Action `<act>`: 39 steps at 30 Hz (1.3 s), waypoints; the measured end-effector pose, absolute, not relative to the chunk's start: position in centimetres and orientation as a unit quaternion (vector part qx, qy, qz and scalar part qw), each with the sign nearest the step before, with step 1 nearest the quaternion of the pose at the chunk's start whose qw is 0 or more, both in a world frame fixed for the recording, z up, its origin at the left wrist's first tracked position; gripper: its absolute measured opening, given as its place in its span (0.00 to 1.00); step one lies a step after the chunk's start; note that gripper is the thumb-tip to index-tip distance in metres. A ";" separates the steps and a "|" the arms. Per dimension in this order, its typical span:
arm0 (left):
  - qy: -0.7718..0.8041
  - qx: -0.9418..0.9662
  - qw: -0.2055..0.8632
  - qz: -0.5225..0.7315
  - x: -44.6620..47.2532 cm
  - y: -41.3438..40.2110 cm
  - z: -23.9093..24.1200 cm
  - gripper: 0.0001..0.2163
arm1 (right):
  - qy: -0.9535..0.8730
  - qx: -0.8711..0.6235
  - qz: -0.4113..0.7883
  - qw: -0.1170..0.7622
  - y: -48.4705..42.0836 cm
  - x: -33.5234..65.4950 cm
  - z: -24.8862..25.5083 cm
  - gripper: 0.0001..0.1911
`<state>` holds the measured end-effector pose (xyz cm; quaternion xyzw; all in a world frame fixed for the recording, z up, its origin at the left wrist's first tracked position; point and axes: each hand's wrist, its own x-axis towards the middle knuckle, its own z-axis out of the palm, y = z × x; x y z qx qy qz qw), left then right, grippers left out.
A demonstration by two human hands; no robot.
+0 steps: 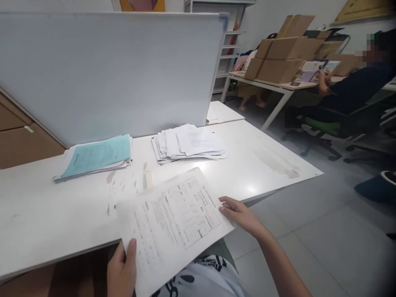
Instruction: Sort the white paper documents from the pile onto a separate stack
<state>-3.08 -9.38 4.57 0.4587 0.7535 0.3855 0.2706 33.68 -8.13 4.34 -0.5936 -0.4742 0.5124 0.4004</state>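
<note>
A printed sheet of paper (182,222), with a boxed table and lines of text, is held tilted over the front edge of the white table (31,214). My left hand (122,266) grips its lower left edge, thumb on top and fingers beneath. At the upper right edge, my right hand (236,214) pinches the same sheet between thumb and fingers. Just beyond the sheet lies a small whitish block (149,180). Farther back are an untidy pile of white papers (192,142) and, to its left, a stack topped by a turquoise sheet (99,156).
A large whiteboard (114,74) stands along the table's back. Brown cardboard (27,140) shows at the left. On the right, a person (349,90) sits at another table with stacked cardboard boxes (281,53). A metal shelf (227,47) stands behind. Dark stains mark my tabletop.
</note>
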 end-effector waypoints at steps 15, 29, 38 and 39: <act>0.779 0.594 0.183 0.083 -4.4 -7.3 8.2 0.16 | -0.458 -0.590 0.543 0.384 -7.7 30.3 3.3 0.18; 0.762 0.582 0.240 0.152 -5.6 -7.7 7.2 0.15 | -0.440 -0.603 0.530 0.402 -9.4 29.8 3.0 0.17; 0.761 0.585 0.230 0.161 -5.2 -7.4 7.5 0.15 | -0.430 -0.598 0.537 0.412 -8.7 29.3 3.1 0.18; 0.763 0.580 0.231 0.168 -5.1 -7.6 7.7 0.16 | -0.430 -0.597 0.539 0.410 -8.8 29.3 3.2 0.18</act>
